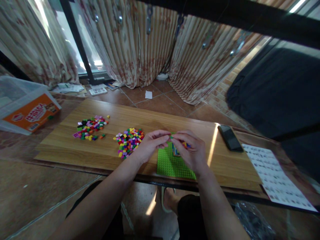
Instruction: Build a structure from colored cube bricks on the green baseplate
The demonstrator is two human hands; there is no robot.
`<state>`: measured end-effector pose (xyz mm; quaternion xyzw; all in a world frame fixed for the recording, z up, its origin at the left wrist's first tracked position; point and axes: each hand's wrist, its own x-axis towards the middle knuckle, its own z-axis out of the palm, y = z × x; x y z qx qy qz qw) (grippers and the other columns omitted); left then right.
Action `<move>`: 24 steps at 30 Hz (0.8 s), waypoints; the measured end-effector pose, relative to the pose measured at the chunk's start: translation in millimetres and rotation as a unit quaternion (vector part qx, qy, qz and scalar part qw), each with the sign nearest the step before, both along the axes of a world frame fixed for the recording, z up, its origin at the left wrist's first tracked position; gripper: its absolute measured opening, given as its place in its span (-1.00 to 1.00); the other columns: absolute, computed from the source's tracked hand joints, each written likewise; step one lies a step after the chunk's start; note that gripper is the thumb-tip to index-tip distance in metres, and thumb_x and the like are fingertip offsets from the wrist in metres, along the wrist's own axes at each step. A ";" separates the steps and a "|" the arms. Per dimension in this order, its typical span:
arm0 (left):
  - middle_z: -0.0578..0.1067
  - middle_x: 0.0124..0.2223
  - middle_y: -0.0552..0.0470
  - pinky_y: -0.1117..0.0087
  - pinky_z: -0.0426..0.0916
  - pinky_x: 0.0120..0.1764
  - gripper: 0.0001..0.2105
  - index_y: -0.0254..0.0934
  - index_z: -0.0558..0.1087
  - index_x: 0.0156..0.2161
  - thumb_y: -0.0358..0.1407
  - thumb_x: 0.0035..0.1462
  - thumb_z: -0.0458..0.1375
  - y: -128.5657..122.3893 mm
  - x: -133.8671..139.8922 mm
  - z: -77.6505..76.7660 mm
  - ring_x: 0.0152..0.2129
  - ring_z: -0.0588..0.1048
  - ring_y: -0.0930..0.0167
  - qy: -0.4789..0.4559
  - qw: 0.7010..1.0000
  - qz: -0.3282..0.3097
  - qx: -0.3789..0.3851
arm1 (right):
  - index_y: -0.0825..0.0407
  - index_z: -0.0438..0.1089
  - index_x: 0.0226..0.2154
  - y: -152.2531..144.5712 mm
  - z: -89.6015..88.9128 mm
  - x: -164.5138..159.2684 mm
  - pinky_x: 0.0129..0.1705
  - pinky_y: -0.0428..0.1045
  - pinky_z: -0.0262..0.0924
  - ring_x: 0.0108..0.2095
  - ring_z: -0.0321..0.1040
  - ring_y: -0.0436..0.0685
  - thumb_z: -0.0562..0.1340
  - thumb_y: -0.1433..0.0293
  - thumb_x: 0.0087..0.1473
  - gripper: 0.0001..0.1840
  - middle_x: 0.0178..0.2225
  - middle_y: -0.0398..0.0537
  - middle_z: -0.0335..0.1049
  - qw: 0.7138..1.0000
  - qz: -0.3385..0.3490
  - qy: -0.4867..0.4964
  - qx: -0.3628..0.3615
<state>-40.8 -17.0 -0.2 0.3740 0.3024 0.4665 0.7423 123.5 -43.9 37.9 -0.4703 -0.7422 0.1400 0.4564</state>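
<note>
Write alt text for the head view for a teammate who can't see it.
A person's left hand and right hand hold their fingertips close together over a green board bearing bricks. One brick pile lies beside the left hand, another pile farther left, on a wooden table; a phone and a printed sheet lie to the right.

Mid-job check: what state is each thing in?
Left hand, curled, grip unclear
Right hand, curled, grip unclear
Green baseplate, flat, partly built on
Left brick pile, loose, scattered
Right brick pile, loose, bunched
Phone, flat, screen dark
Printed sheet, print up
Plastic tub, upright
Curtains, parted at left
</note>
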 end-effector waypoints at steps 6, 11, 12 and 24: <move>0.56 -0.36 0.01 0.47 0.21 -0.39 -0.74 -0.33 0.55 -0.25 -0.24 -0.08 0.32 -3.1 3.0 -0.5 -0.50 0.40 0.52 0.121 0.992 -0.029 0.017 | -0.04 0.54 -0.39 16.4 -6.3 35.2 -0.27 0.01 0.32 -0.32 0.40 0.08 0.33 0.31 -0.01 -0.90 -0.34 -0.08 0.49 0.978 -0.126 0.166 0.000; 0.46 -0.51 0.10 0.47 0.18 -0.44 -0.78 -0.35 0.54 -0.32 -0.28 -0.11 0.31 -3.5 7.6 -8.2 -0.57 0.33 0.53 0.193 0.981 -0.026 0.012 | 0.00 0.55 -0.41 23.3 -21.9 52.9 -0.30 0.02 0.31 -0.38 0.40 0.07 0.37 0.26 -0.10 -0.83 -0.38 -0.07 0.52 0.963 -0.121 0.180 -0.163; 0.45 -0.52 0.11 0.47 0.18 -0.44 -0.79 -0.35 0.54 -0.32 -0.28 -0.10 0.30 -3.4 8.2 -9.6 -0.57 0.33 0.53 0.202 0.979 -0.026 0.015 | 0.00 0.56 -0.41 23.7 -24.5 53.4 -0.29 0.02 0.31 -0.37 0.40 0.07 0.37 0.26 -0.11 -0.82 -0.37 -0.06 0.52 0.961 -0.116 0.173 -0.181; 0.44 -0.51 0.12 0.49 0.21 -0.43 -0.85 -0.37 0.53 -0.33 -0.35 -0.06 0.25 -2.5 9.6 -10.9 -0.57 0.33 0.55 0.228 0.973 -0.043 0.007 | -0.01 0.58 -0.40 28.9 -38.6 46.1 -0.28 0.03 0.35 -0.32 0.43 0.11 0.37 0.20 -0.10 -0.77 -0.29 -0.04 0.52 0.960 -0.092 0.165 -0.206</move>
